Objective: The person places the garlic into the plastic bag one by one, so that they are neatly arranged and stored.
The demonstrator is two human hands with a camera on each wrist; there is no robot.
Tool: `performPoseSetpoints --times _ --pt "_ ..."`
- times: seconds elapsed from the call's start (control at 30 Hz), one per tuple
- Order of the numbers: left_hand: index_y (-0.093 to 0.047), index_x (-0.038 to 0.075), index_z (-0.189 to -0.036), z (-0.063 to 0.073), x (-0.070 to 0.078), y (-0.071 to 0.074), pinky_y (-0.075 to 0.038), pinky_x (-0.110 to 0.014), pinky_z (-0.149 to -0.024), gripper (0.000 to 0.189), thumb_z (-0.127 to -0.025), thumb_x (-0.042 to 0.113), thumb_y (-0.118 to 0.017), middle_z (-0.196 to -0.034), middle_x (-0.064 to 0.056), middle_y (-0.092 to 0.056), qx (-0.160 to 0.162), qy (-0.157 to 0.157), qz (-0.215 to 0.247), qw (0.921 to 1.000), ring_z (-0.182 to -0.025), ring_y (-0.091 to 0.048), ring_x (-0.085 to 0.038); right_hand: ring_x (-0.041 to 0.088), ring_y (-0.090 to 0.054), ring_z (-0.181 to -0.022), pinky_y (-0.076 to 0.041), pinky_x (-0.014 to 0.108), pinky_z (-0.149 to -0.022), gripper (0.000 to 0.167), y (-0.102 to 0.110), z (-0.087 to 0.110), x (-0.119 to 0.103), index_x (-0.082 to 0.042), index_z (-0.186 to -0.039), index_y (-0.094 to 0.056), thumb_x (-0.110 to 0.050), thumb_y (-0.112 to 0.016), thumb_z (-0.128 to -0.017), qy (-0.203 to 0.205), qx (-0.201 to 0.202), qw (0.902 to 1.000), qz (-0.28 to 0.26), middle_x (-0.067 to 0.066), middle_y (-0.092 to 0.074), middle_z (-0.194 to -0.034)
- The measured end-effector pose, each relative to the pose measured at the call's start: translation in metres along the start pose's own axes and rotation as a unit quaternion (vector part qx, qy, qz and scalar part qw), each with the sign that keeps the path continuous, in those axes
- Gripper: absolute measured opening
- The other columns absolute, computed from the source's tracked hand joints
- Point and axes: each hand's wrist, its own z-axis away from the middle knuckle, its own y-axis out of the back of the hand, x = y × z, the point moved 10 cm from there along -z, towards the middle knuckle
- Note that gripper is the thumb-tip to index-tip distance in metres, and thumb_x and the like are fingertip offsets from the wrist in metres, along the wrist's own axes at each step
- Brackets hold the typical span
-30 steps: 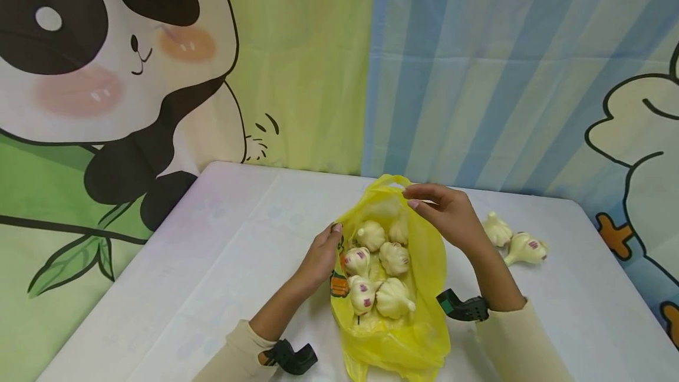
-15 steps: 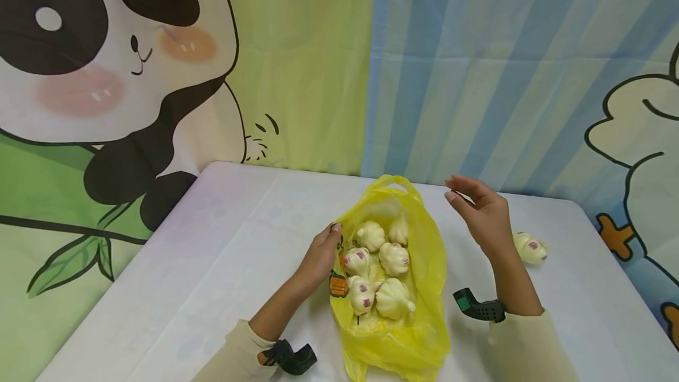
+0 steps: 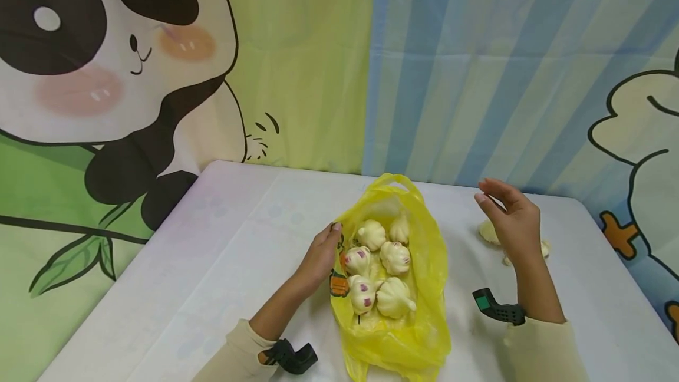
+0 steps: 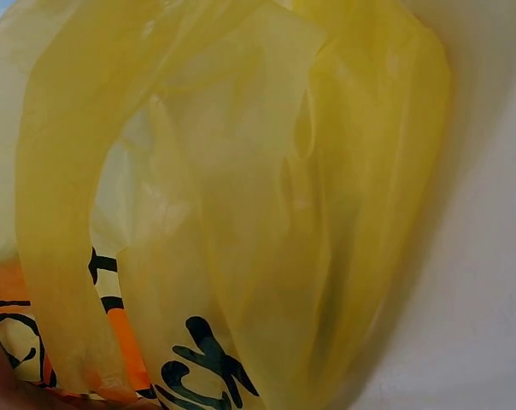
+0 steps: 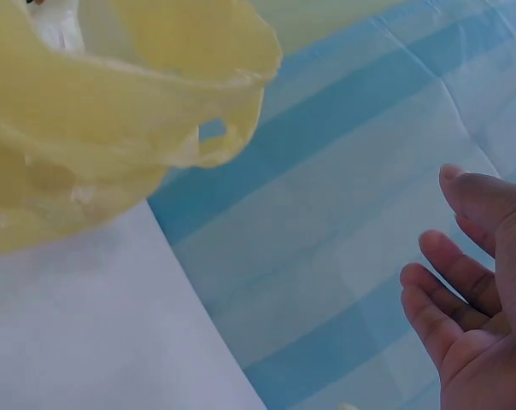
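My left hand [image 3: 317, 257] holds the left rim of a yellow plastic bag [image 3: 434, 264], its thumb over the edge and its fingers hidden behind the plastic. The bag's mouth gapes upward, and several garlic bulbs [image 3: 395, 297] lie inside, some with purple marks. In the left wrist view, the bag [image 4: 241, 213] with its dark lettering takes up most of the picture. Right of the bag, my right hand [image 3: 517, 223] is raised over the table with loosely bent fingers and holds nothing. Partly behind that hand are two loose garlic bulbs, one [image 3: 487, 232] to its left and another [image 3: 545, 249] to its right.
A white table [image 3: 254, 252] lies under everything. Its back edge meets a printed curtain [image 3: 451, 63] with a panda on the left and blue stripes to the right. Each wrist wears a black camera mount [image 3: 292, 358].
My right hand has moved right, from above the bag's back right rim to over the loose garlic bulbs. The left hand and the bag stay in place.
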Motion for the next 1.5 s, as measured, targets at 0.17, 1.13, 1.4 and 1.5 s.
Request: performPoseSetpoints --times 0.17,1.13,1.4,1.5 --pt "-0.019 -0.004 -0.153 0.001 0.001 0.0 -0.012 -0.048 -0.115 0.061 -0.108 0.037 -0.027 -0.157 -0.018 -0.02 -0.001 0.002 0.0 1.0 -0.145 -0.014 -0.031 0.004 -0.057 -0.111 -0.045 0.012 -0.088 0.04 0.016 0.002 0.01 -0.008 -0.131 -0.062 -0.012 -0.069 -0.092 -0.007 0.004 1.0 0.003 -0.003 -0.064 -0.118" --pt "-0.016 -0.007 -0.152 0.001 -0.001 0.0 -0.01 -0.049 -0.115 0.063 -0.108 0.038 -0.027 -0.158 -0.02 -0.016 0.004 0.012 -0.018 0.9998 -0.145 -0.01 -0.034 0.01 -0.029 -0.141 -0.027 0.031 -0.111 0.056 0.112 0.034 0.125 -0.025 -0.145 -0.049 -0.043 -0.061 -0.094 -0.261 0.082 0.9571 0.097 -0.011 -0.043 -0.148" --pt "-0.017 -0.006 -0.152 0.002 -0.002 0.001 -0.01 -0.049 -0.115 0.063 -0.108 0.038 -0.027 -0.158 -0.019 -0.016 0.007 0.015 -0.021 0.9996 -0.145 -0.011 -0.033 0.026 -0.019 -0.145 -0.023 0.041 -0.113 0.074 0.097 0.039 0.153 -0.02 -0.153 -0.034 -0.054 -0.058 -0.093 -0.253 0.003 0.9601 0.119 0.005 -0.029 -0.157" --pt "-0.016 -0.006 -0.152 0.001 -0.001 0.001 -0.01 -0.049 -0.115 0.063 -0.108 0.038 -0.027 -0.158 -0.019 -0.016 0.006 0.014 -0.02 0.9997 -0.145 -0.01 -0.033 0.035 -0.01 -0.145 -0.019 0.053 -0.112 0.081 0.089 0.039 0.158 -0.018 -0.157 -0.023 -0.056 -0.057 -0.093 -0.235 -0.036 0.9626 0.131 0.013 -0.015 -0.16"
